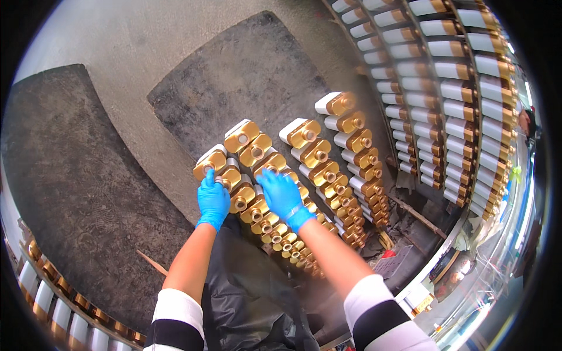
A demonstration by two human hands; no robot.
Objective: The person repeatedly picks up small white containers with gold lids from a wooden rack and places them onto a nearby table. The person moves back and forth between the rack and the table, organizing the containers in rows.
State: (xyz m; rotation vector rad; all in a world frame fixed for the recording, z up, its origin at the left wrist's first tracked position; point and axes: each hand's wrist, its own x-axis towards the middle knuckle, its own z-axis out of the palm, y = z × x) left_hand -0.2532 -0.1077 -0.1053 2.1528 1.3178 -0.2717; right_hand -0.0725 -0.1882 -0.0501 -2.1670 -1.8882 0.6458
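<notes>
In the middle of the frame, your left hand (213,200) in its blue glove rests fingers-down on the neck end of a gold jug (212,162) at the head of the leftmost row, fingers curled around it as far as I can judge. Your right hand (283,195) lies flat, fingers loosely spread, across the gold jugs of the next row (260,175); it does not look closed on any one of them.

To do this well, I'd say keep each grip on the shoulder just below the open neck, move one jug at a time, and hold the neighbours steady with the flat hand so the row stays tight.

Further right, two more rows of gold jugs (342,158) run diagonally toward the lower middle. They all lie on a dark mat (246,70), with another mat (70,175) at the left.

White-and-gold jugs in racks (451,88) fill the upper right; more curve along the lower left edge (47,292).

Your palms hide the jugs beneath them, and your forearms and dark apron (246,298) cover the rows' near ends. The lower right is glare and clutter, too warped to read.
</notes>
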